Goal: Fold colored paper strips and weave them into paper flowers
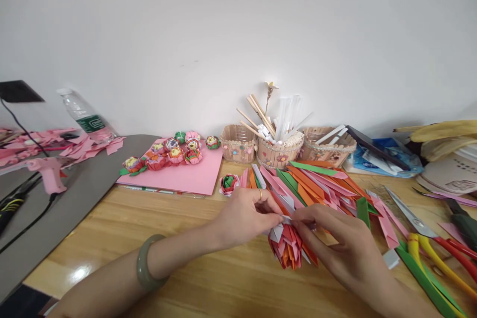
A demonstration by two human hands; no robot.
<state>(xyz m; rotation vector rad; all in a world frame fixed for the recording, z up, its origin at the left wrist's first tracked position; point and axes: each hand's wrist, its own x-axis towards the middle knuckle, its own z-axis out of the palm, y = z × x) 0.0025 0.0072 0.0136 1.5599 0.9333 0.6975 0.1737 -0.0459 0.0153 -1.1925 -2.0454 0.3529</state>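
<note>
My left hand [248,216] and my right hand [339,238] meet above the table, thumbs and fingers pinched on a small white paper strip [286,219]. Just below the fingertips is a bundle of folded paper [286,248] in red, orange and pink, with a white piece at its upper left. Whether the fingers also touch this bundle is hidden. Behind my hands lies a pile of long folded paper strips [316,184] in orange, pink, green and white. A small paper flower [229,184] with a green centre sits beyond my left hand.
Several paper flowers [175,154] rest on a pink sheet [197,179]. Decorated baskets [238,145] holding sticks stand along the wall. At right lie scissors [419,221] with yellow handles. A pink glue gun [48,174] and a bottle [84,114] are at left.
</note>
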